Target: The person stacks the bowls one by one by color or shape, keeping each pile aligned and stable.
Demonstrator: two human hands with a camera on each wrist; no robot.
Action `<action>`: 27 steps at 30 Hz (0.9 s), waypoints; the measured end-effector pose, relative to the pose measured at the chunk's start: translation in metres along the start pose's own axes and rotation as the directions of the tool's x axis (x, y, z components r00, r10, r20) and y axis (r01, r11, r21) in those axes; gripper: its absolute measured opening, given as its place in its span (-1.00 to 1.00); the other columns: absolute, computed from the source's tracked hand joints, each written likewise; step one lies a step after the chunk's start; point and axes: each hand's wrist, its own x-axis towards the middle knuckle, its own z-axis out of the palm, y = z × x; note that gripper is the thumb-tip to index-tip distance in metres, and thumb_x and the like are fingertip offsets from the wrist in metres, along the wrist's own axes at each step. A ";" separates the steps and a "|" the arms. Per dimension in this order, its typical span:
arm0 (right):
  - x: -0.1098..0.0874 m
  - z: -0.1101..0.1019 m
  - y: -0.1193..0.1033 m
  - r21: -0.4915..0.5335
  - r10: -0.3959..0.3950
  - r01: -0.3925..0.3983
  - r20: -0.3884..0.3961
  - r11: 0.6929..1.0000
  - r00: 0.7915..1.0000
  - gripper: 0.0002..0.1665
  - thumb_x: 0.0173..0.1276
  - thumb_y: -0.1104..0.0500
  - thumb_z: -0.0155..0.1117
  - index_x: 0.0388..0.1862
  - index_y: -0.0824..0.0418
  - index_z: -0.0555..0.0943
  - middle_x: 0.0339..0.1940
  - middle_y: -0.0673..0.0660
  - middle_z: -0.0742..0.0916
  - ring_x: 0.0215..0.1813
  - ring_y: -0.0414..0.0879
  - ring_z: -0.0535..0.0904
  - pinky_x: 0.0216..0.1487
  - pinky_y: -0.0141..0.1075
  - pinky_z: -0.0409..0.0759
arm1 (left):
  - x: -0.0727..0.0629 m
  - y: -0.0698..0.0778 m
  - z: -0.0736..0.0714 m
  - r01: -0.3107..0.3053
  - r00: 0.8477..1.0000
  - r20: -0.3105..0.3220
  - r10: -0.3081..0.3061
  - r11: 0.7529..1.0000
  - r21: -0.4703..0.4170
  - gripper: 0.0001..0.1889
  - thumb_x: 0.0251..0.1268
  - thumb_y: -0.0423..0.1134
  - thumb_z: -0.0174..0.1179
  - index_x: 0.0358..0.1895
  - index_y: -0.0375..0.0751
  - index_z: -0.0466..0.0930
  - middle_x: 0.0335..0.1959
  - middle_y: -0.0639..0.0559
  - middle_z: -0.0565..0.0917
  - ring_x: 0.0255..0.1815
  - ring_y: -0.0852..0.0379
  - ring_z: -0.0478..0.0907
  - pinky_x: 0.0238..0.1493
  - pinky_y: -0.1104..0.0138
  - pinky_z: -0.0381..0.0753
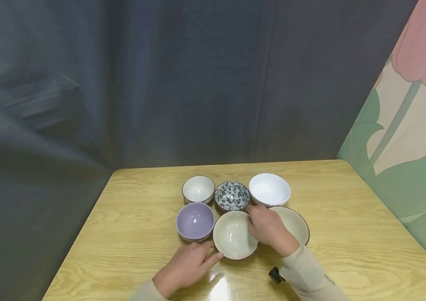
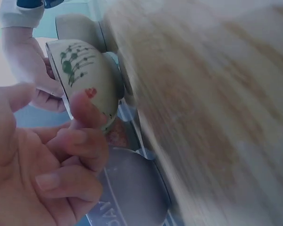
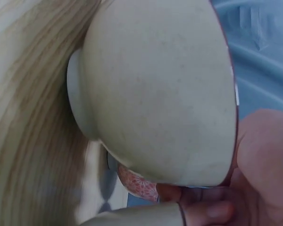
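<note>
My right hand [image 1: 269, 228] pinches the right rim of a cream bowl [image 1: 233, 236] in the front middle, thumb over the inside. Its fingers lie outside, beside a second cream bowl [image 1: 293, 223]. My left hand [image 1: 188, 263] is at the near left side of the middle bowl, fingers loosely bent and fingertips at its wall; contact is hard to tell. In the left wrist view that bowl [image 2: 87, 70] shows a green and red painted design. A purple bowl [image 1: 196, 221] stands just beyond my left hand. All these bowls stand upright.
Behind stand a dark-rimmed white bowl [image 1: 198, 189], a floral-patterned bowl [image 1: 232, 195] and a plain white bowl [image 1: 269, 189], close together. They share a wooden table [image 1: 122, 234]. A dark curtain [image 1: 198, 83] hangs behind; a flower-painted panel [image 1: 416, 146] borders the right.
</note>
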 end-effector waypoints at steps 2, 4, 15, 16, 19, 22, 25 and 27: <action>-0.001 -0.001 0.000 -0.002 0.000 0.000 0.000 1.000 1.000 -0.93 0.35 0.29 0.21 -0.36 0.25 0.57 -0.45 0.16 0.65 -0.30 0.11 0.63 -0.42 0.00 0.57 | 0.000 0.000 0.001 0.005 1.000 0.013 -0.005 1.000 -0.001 -0.56 0.47 0.28 -0.03 -0.17 -0.03 0.55 -0.64 0.28 0.33 -0.60 0.32 0.32 -0.54 0.37 0.38; -0.001 -0.002 0.000 -0.006 -0.002 0.002 0.001 1.000 1.000 -0.92 0.34 0.30 0.20 -0.38 0.25 0.57 -0.46 0.16 0.64 -0.31 0.11 0.63 -0.42 0.00 0.57 | 0.000 0.000 0.003 0.004 1.000 0.014 -0.004 1.000 0.000 -0.54 0.43 0.29 0.03 -0.13 -0.06 0.55 -0.64 0.28 0.32 -0.62 0.33 0.29 -0.57 0.39 0.35; -0.002 0.005 0.002 0.055 -0.020 0.022 -0.033 0.998 0.999 -0.89 0.28 0.36 0.20 -0.45 0.27 0.58 -0.54 0.12 0.60 -0.45 -0.04 0.52 -0.45 -0.12 0.53 | -0.001 0.003 0.007 0.006 1.000 -0.010 -0.007 1.000 -0.014 -0.60 0.41 0.24 0.09 -0.20 -0.05 0.50 -0.61 0.29 0.33 -0.60 0.33 0.29 -0.56 0.39 0.37; -0.001 0.005 0.003 0.063 -0.026 0.029 -0.040 0.998 0.999 -0.89 0.28 0.37 0.20 -0.45 0.27 0.58 -0.54 0.12 0.60 -0.46 -0.06 0.51 -0.44 -0.13 0.53 | 0.000 0.003 0.007 0.006 1.000 -0.013 -0.006 1.000 -0.017 -0.59 0.42 0.24 0.08 -0.20 -0.05 0.50 -0.61 0.29 0.34 -0.60 0.33 0.29 -0.55 0.38 0.37; 0.000 0.003 0.005 0.080 -0.048 0.052 -0.053 0.995 0.997 -0.86 0.28 0.38 0.23 -0.48 0.25 0.57 -0.58 0.10 0.57 -0.48 -0.08 0.47 -0.44 -0.15 0.52 | 0.001 0.004 0.007 0.006 1.000 -0.022 -0.007 0.999 -0.035 -0.58 0.43 0.24 0.06 -0.20 -0.07 0.50 -0.61 0.29 0.34 -0.60 0.34 0.30 -0.55 0.39 0.37; 0.000 0.004 0.006 0.103 -0.056 0.063 -0.064 0.993 0.996 -0.81 0.29 0.37 0.26 -0.52 0.23 0.55 -0.61 0.06 0.54 -0.50 -0.09 0.43 -0.46 -0.18 0.49 | 0.000 0.004 0.007 0.004 0.999 -0.032 -0.006 0.998 -0.056 -0.58 0.45 0.24 0.04 -0.22 -0.07 0.51 -0.62 0.30 0.35 -0.62 0.35 0.29 -0.56 0.41 0.36; -0.001 0.006 0.007 0.129 -0.054 0.062 -0.068 0.990 0.996 -0.77 0.30 0.36 0.28 -0.54 0.20 0.53 -0.63 0.03 0.51 -0.51 -0.11 0.40 -0.48 -0.22 0.45 | -0.001 0.003 0.006 0.006 1.000 -0.024 -0.008 0.997 -0.077 -0.58 0.46 0.25 0.02 -0.26 -0.05 0.49 -0.62 0.30 0.35 -0.63 0.36 0.29 -0.58 0.42 0.34; 0.000 0.008 0.008 0.147 -0.054 0.064 -0.074 0.987 0.996 -0.78 0.31 0.36 0.28 -0.54 0.20 0.53 -0.64 0.02 0.49 -0.53 -0.12 0.38 -0.49 -0.24 0.44 | -0.001 0.004 0.004 0.008 1.000 -0.016 -0.010 0.995 -0.097 -0.57 0.47 0.25 0.00 -0.25 -0.06 0.49 -0.62 0.30 0.35 -0.63 0.36 0.29 -0.57 0.42 0.35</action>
